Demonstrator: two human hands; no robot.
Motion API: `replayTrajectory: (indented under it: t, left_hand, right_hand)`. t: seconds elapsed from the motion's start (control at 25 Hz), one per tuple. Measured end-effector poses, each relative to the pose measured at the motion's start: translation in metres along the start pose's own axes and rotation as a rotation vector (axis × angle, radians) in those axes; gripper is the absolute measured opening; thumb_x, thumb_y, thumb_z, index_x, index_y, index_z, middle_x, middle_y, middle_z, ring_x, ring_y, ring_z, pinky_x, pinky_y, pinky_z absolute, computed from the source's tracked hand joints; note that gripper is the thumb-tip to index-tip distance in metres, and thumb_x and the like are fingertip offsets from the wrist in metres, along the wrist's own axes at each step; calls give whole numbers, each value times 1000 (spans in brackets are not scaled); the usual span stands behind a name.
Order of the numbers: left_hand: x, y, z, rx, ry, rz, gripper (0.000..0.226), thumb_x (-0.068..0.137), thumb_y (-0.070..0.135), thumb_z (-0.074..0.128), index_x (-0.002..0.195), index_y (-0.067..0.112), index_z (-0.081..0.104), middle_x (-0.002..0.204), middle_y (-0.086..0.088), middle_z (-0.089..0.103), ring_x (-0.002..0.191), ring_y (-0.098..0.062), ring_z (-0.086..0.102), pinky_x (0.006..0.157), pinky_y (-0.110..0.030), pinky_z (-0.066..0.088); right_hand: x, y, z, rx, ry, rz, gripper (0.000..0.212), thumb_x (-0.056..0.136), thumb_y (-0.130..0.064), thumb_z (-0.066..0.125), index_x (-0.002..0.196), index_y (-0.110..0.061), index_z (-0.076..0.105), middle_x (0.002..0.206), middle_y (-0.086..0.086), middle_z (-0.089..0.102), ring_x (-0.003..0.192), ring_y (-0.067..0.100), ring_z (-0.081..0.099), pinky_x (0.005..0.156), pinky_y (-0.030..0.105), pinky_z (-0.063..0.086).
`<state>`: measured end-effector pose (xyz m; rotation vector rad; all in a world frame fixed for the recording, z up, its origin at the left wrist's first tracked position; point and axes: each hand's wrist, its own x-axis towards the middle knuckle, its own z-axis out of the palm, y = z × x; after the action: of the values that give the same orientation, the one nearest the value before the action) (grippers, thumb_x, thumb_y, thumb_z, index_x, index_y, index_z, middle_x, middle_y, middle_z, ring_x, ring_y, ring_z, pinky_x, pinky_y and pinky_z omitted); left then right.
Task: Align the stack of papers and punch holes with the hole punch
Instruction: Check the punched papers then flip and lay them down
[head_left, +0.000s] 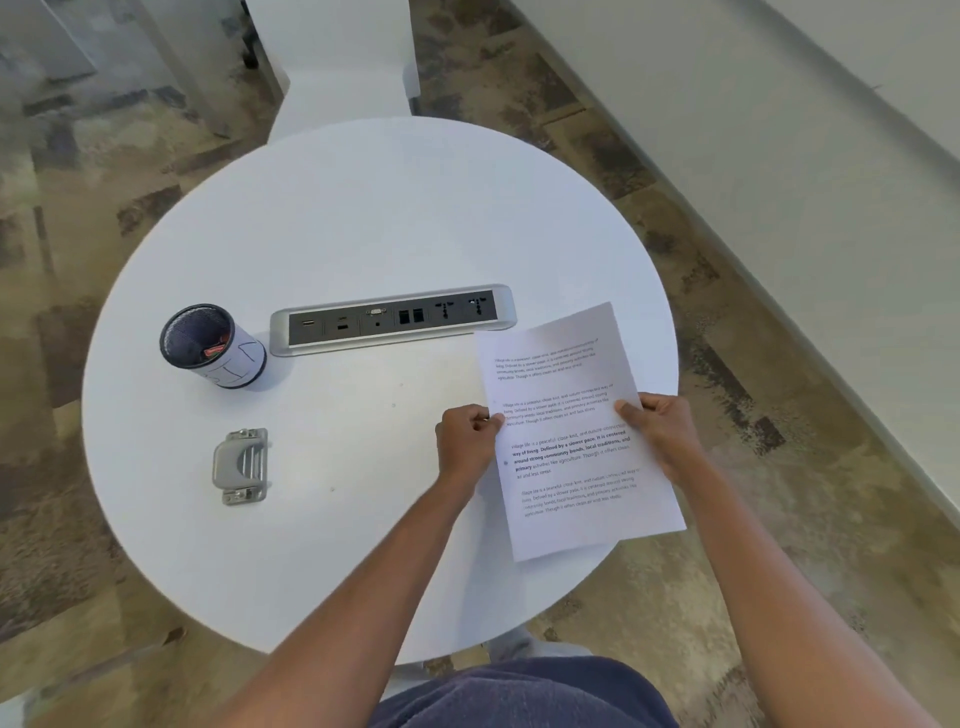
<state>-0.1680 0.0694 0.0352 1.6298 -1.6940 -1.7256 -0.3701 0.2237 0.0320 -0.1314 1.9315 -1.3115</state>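
Note:
A stack of printed white papers (571, 431) sits at the right side of the round white table (363, 218), tilted slightly, with its lower corner past the table's edge. My left hand (467, 441) pinches the stack's left edge near the middle. My right hand (660, 431) grips the right edge, thumb on top of the page. The grey metal hole punch (240, 466) lies on the table far to the left, apart from both hands.
A black mesh pen cup (210, 345) stands at the left. A silver socket strip (392, 319) is set into the table's middle, just beyond the papers' top corner. A white chair (337, 62) stands behind the table. Patterned carpet surrounds it.

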Motion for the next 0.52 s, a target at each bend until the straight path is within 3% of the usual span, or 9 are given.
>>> replayTrajectory:
  t: [0.08,0.2,0.32,0.44,0.52]
  left_hand:
    - [5,-3,7,33,5,-28,16,87,12,67,80,-1,70,81,-18,73,84,-39,68,79,-52,56]
    - [13,-3,13,104,41,-34,19,86,12,68,75,-3,68,73,-14,70,68,-33,62,76,-50,57]
    - [16,-6,10,159,65,-35,23,85,13,68,73,-6,65,73,-22,68,60,-26,52,73,-47,57]
    - [19,-8,21,197,97,-51,24,85,15,68,74,-6,65,75,-22,70,61,-27,52,72,-44,55]
    - [18,-7,21,204,110,-51,20,84,17,70,76,-2,68,76,-17,72,66,-30,60,73,-40,54]
  right_hand:
    - [10,4,-1,-49,20,30,11,90,-6,68,96,2,73,72,6,78,60,21,74,57,34,61]
    - [22,8,0,-108,29,53,13,90,-7,68,97,3,73,86,19,76,71,31,74,71,47,62]
    - [23,11,4,-179,39,58,15,90,-9,68,99,1,74,92,21,75,84,38,73,79,53,60]
    - [33,13,0,-273,42,59,10,90,-10,68,95,-4,75,84,11,76,76,30,73,73,45,62]
    - [33,12,1,-320,40,24,8,90,-10,68,87,-10,75,79,3,75,66,18,72,61,30,59]
